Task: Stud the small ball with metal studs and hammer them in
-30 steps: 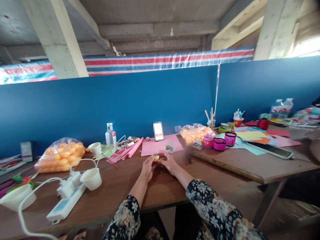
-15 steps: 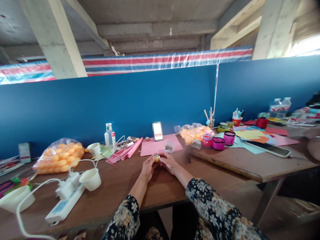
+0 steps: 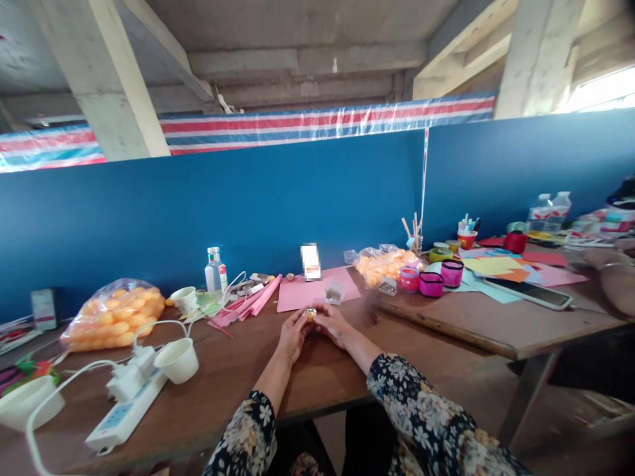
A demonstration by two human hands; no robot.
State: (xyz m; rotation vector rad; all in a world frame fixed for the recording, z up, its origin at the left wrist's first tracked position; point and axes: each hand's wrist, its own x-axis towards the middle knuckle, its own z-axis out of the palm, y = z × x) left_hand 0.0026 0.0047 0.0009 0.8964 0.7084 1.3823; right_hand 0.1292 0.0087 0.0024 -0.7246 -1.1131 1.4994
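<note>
My left hand (image 3: 292, 334) and my right hand (image 3: 335, 324) meet over the brown wooden table (image 3: 238, 377). Both pinch a small round yellow ball (image 3: 310, 313) between their fingertips. Just beyond them lies a pink paper sheet (image 3: 307, 294) with a small clear object (image 3: 334, 291) on it. My forearms wear dark floral sleeves.
A bag of orange balls (image 3: 114, 317) lies at the left, another bag (image 3: 384, 262) at the right. A white power strip (image 3: 124, 410) with cables, white paper cups (image 3: 177, 360), a small bottle (image 3: 214, 271), pink paper strips (image 3: 248, 302), tape rolls (image 3: 430, 284) and a phone (image 3: 526, 294) crowd the table. A blue partition stands behind.
The view has shifted slightly to the right and upward. My hands stay together on the small ball in the same spot.
</note>
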